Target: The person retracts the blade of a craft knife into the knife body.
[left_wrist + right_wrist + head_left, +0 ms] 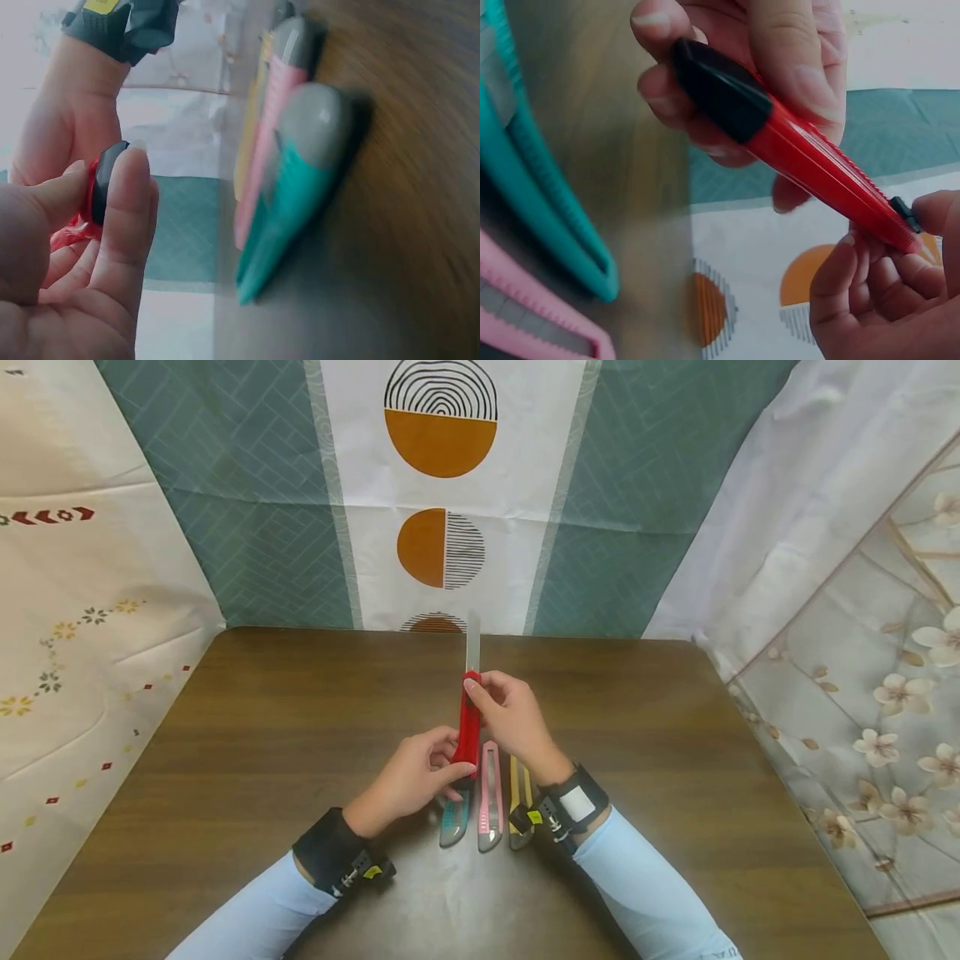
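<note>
Both hands hold a red box cutter [468, 731] upright above the table, its long blade [473, 642] out and pointing away from me. My left hand [411, 775] grips the lower end, thumb on one side and fingers on the other. Higher up, my right hand [519, 717] pinches the body near the blade end. In the right wrist view, the right thumb touches the small black slider [905, 214], and the black end cap [724, 94] sits by the left fingers. Below the hands lie a teal box cutter [454, 822], a pink one [490, 802] and a yellow one [521, 793].
The three box cutters lie side by side on the brown wooden table [300, 693], near its middle. Behind the table's far edge hangs a green and white patterned cloth [622, 510]. Printed cloths hang on the left [97, 652] and on the right [885, 710].
</note>
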### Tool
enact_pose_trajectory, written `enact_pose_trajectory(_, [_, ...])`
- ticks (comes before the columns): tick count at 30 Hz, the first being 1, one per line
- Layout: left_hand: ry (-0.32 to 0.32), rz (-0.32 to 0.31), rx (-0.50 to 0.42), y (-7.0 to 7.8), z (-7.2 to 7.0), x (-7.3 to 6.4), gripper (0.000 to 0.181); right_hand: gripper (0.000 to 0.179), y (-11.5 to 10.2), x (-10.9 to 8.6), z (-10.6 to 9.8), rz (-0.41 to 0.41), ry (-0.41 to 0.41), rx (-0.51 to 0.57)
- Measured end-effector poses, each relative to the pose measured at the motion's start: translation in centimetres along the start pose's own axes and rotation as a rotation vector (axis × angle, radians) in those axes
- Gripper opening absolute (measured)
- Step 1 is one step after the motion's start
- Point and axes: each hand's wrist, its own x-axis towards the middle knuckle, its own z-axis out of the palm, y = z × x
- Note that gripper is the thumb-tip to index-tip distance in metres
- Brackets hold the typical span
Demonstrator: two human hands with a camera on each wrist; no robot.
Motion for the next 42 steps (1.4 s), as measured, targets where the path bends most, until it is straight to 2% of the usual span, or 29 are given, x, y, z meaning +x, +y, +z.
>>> enact_pose_trajectory(9, [-0.001, 0.068, -0.021, 2.2, 0.2, -1.0, 0.05, 0.027, -1.5, -0.9, -0.5, -0.139, 0.084, 0.054])
enact_pose_trajectory(15, [-0.021, 0.129, -0.054, 2.7, 0.3, -1.1, 0.049, 0.028, -2.3, -1.8, -0.7, -0.119, 0.158, 0.093])
enact_pose_trajectory(19, [-0.015, 0.161, -0.035, 2.9, 0.4, -1.1, 0.049, 0.028, -2.5, -2.2, -0.7, -0.108, 0.203, 0.102])
enact_pose_trajectory(24, [-0.012, 0.179, 0.018, 3.2, 0.6, -1.3, 0.048, 0.03, -2.8, -2.6, -0.6, -0.126, 0.202, 0.182])
enact_pose_trajectory(28, [-0.007, 0.192, 0.012, 3.3, 0.7, -1.4, 0.047, 0.032, -3.2, -2.7, -0.6, -0.138, 0.2, 0.222])
enact_pose_trajectory(42, [0.046, 0.242, 0.016, 3.0, 0.9, -1.3, 0.044, 0.027, -3.7, -3.0, -1.0, -0.152, 0.182, 0.191])
